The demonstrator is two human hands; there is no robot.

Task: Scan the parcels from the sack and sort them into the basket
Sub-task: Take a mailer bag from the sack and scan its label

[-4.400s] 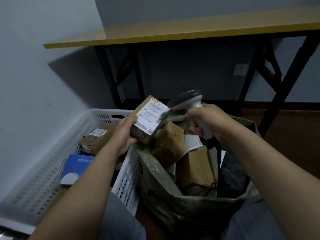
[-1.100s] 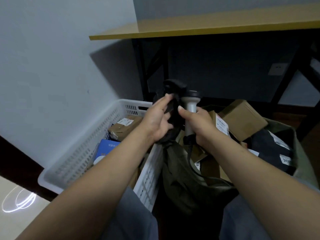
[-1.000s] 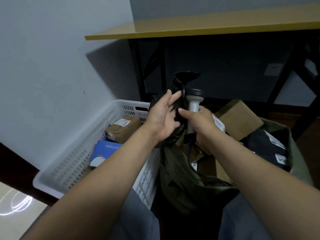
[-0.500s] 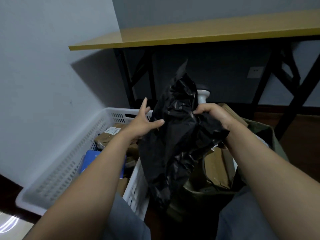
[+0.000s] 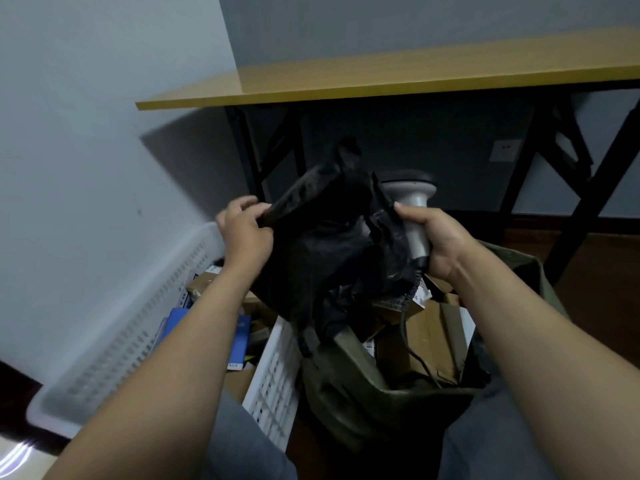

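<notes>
Up in front of the person, a black parcel (image 5: 329, 244) of soft, crinkled plastic film hangs between both hands, above the place where the basket and the sack meet. The left hand (image 5: 244, 233) pinches a stretched upper corner of the film, fingers curled over it. The right hand (image 5: 440, 244) is wrapped round the smooth grey handle of a scanner (image 5: 410, 188), whose rounded dark-topped head points up and away; the thumb lies along the handle beside the parcel's torn-looking edge, though I cannot tell whether it also traps the film. A dark cable (image 5: 408, 320) drops from the bottom of the handle into the sack.

The sack (image 5: 363, 403) is coarse olive-green woven cloth, slumped open between the person's knees. Flat-sided cardboard boxes (image 5: 426, 337) with white printed labels fill it. Touching its left side stands the basket (image 5: 138, 327), white hard plastic with walls pierced by rows of small slots. Inside lie a blue packet (image 5: 240, 336) and a brown taped parcel (image 5: 204, 285), partly hidden by the left forearm.

Behind stands a table (image 5: 381, 77) with a flat yellow top on black folding metal legs, and a pale square wall socket (image 5: 505, 150) shows beneath it.
</notes>
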